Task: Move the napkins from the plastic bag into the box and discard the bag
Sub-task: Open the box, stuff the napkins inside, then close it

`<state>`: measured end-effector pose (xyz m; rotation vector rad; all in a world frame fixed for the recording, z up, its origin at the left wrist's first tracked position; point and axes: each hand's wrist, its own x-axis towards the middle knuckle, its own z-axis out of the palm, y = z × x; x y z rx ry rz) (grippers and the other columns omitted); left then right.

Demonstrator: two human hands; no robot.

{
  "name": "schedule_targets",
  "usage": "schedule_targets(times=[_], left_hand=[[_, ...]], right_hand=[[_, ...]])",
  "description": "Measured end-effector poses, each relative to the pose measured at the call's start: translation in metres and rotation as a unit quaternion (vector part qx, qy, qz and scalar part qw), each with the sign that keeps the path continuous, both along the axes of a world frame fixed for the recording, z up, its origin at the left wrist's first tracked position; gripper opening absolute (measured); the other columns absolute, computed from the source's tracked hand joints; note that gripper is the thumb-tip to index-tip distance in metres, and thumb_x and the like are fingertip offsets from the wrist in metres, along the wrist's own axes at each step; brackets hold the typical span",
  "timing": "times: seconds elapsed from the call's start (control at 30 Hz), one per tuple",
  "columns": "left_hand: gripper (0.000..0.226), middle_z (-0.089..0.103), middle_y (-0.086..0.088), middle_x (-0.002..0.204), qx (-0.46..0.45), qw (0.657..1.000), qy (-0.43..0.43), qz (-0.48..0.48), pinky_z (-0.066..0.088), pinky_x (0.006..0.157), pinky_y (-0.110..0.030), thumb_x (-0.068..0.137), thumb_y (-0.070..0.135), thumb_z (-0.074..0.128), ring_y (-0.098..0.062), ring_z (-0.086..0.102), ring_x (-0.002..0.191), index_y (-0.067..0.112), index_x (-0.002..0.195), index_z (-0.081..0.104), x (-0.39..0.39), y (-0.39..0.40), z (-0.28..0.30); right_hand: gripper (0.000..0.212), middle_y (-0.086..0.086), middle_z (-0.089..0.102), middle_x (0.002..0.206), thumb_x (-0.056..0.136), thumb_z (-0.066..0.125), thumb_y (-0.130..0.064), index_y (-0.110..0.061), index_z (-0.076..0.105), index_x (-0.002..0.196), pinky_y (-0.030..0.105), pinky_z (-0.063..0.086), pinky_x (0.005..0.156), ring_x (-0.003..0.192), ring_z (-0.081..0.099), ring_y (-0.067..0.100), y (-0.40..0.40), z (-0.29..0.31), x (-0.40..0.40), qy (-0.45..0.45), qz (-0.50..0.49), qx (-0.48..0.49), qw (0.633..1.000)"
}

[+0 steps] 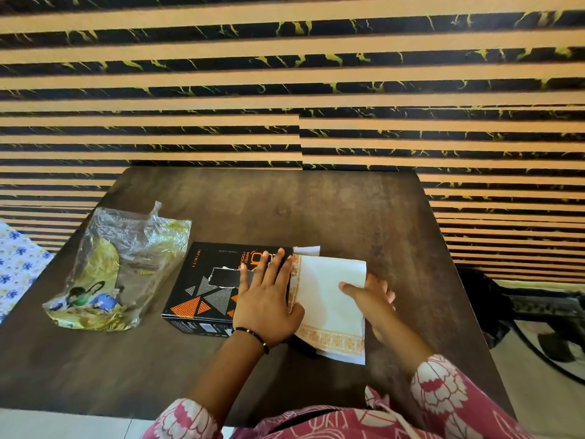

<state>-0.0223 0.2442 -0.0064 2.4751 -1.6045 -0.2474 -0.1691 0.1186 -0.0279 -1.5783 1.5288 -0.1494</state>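
- Left hand (269, 299) lies flat with straight fingers on top of the black box (205, 289), pressing it steady, not curled round anything.
- Right hand (367, 296) holds the right edge of the napkins (329, 299): thumb on top, the other fingers hidden behind the stack, so a pinch hold as far as I can tell.
- Napkins are a white stack with an orange border, butted against the box's right end, seemingly part way in through the open side; how deep they sit is not visible.
- Plastic bag (117, 267) sits crumpled on the bench (348, 210), left of the box and apart from it, looks empty, not yet discarded.
- Risk: the stack looks nearly as wide as the opening, so corners could catch and crumple if pushed at an angle.
- Risk: box may slide left if the flat hand lets up during the push.
- Risk: loose top sheets could fan out, since only one edge is pinched.
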Motion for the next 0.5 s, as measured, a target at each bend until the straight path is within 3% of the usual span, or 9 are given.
schedule_targets(times=[0.1, 0.17, 0.27, 0.4, 0.5], left_hand=[[0.080, -0.002, 0.007, 0.158, -0.010, 1.000, -0.002, 0.000, -0.010, 0.116, -0.051, 0.075, 0.050, 0.034, -0.018, -0.010, 0.145, 0.028, 0.146, 0.005, 0.000, 0.001, -0.001], [0.080, -0.001, 0.007, 0.158, -0.016, 1.000, 0.001, -0.001, -0.009, 0.116, -0.051, 0.075, 0.051, 0.034, -0.017, -0.009, 0.145, 0.029, 0.146, 0.005, 0.001, 0.001, -0.002], [0.079, 0.000, 0.008, 0.158, -0.020, 1.000, 0.003, -0.001, -0.009, 0.116, -0.050, 0.075, 0.051, 0.033, -0.017, -0.009, 0.145, 0.030, 0.146, 0.006, 0.002, 0.001, -0.001], [0.079, 0.000, 0.008, 0.158, -0.019, 1.000, 0.005, 0.004, -0.010, 0.116, -0.049, 0.075, 0.049, 0.035, -0.017, -0.008, 0.145, 0.030, 0.146, 0.006, 0.002, 0.000, -0.001], [0.080, 0.000, 0.008, 0.158, -0.015, 1.000, 0.007, 0.004, -0.010, 0.116, -0.049, 0.075, 0.049, 0.036, -0.017, -0.009, 0.145, 0.030, 0.146, 0.005, 0.002, 0.000, -0.001]], right_hand=[[0.052, -0.002, 0.032, 0.130, 0.079, 0.064, -0.036, -0.031, 0.040, 0.125, 0.047, 0.037, 0.106, 0.126, 0.034, 0.024, 0.015, 0.006, -0.003, -0.120, 0.045, -0.017, 0.992], [0.054, -0.009, 0.030, 0.124, 0.070, 0.068, -0.039, -0.041, 0.039, 0.115, 0.039, 0.045, 0.100, 0.120, 0.038, 0.015, 0.027, 0.011, -0.010, -0.173, 0.090, -0.038, 0.980], [0.058, -0.010, 0.031, 0.128, 0.072, 0.072, -0.035, -0.043, 0.039, 0.118, 0.036, 0.047, 0.098, 0.120, 0.038, 0.012, 0.029, 0.010, -0.019, -0.179, 0.121, -0.026, 0.976], [0.061, -0.001, 0.049, 0.137, 0.082, 0.064, -0.030, -0.030, 0.034, 0.136, 0.045, 0.050, 0.096, 0.118, 0.053, 0.018, 0.028, 0.005, -0.025, -0.171, 0.056, 0.033, 0.983], [0.056, -0.001, 0.052, 0.136, 0.089, 0.056, -0.024, -0.021, 0.033, 0.139, 0.037, 0.052, 0.093, 0.116, 0.055, 0.018, 0.030, 0.011, -0.021, -0.123, 0.068, -0.011, 0.990]])
